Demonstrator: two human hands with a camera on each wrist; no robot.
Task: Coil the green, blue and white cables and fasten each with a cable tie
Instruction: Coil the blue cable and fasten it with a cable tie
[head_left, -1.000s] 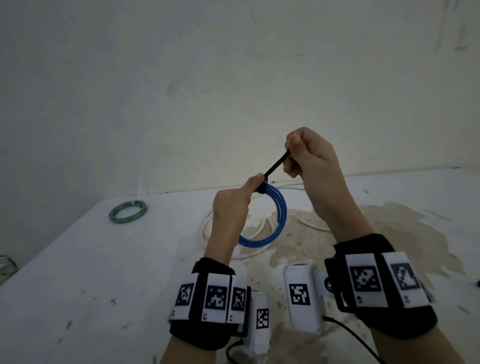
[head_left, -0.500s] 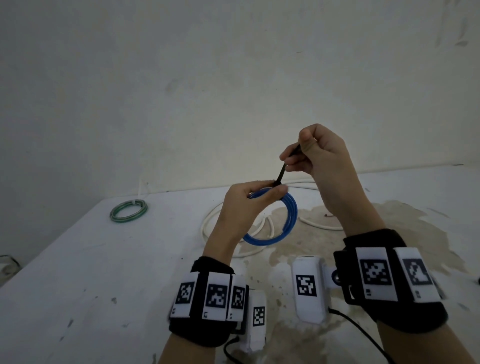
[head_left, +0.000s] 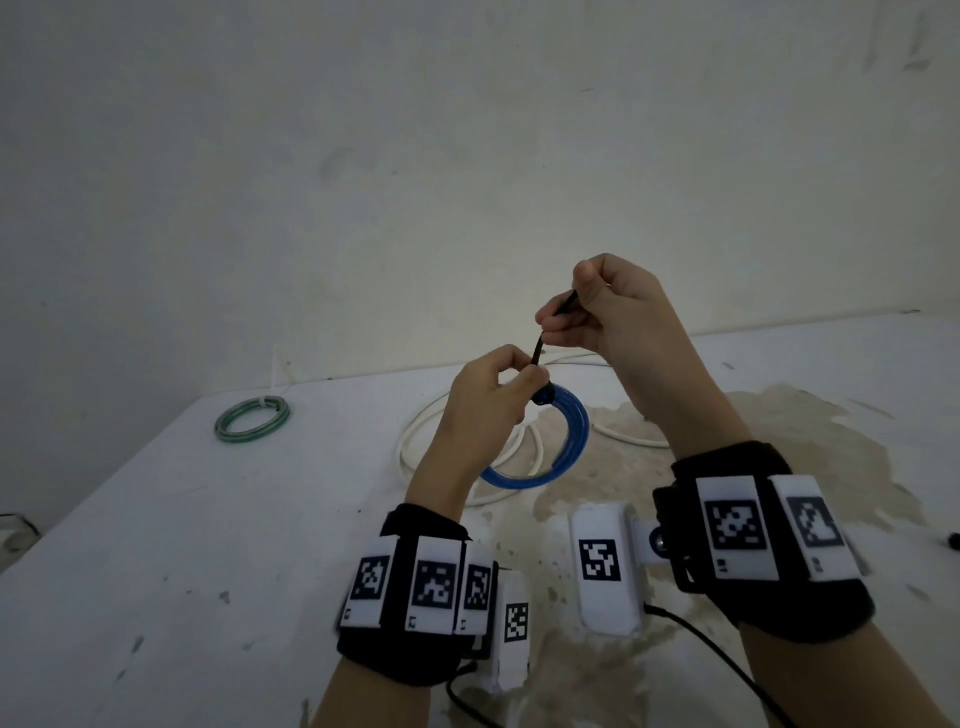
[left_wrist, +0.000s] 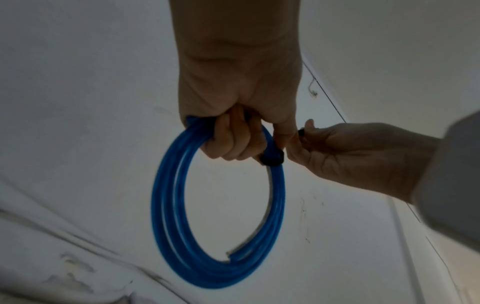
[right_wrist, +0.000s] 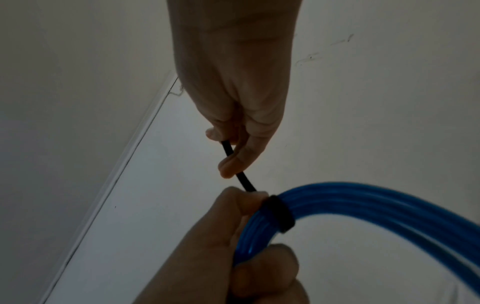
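At frame centre, my left hand (head_left: 485, 402) grips the coiled blue cable (head_left: 563, 447) above the surface (head_left: 156, 545); my right hand (head_left: 610, 312) pinches the black cable tie (head_left: 540, 349) wrapped around it.

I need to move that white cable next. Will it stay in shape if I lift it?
Probably not: the white cable lies in loose, untied loops, so it should flop and spread. It looks thin and light. The blue coil holds its ring only while gripped and tied.

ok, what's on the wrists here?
Both hands are bare. The left hand and right hand each have a black wrist band carrying white tags with black square codes, plus a white camera box with its own code and a black cable.
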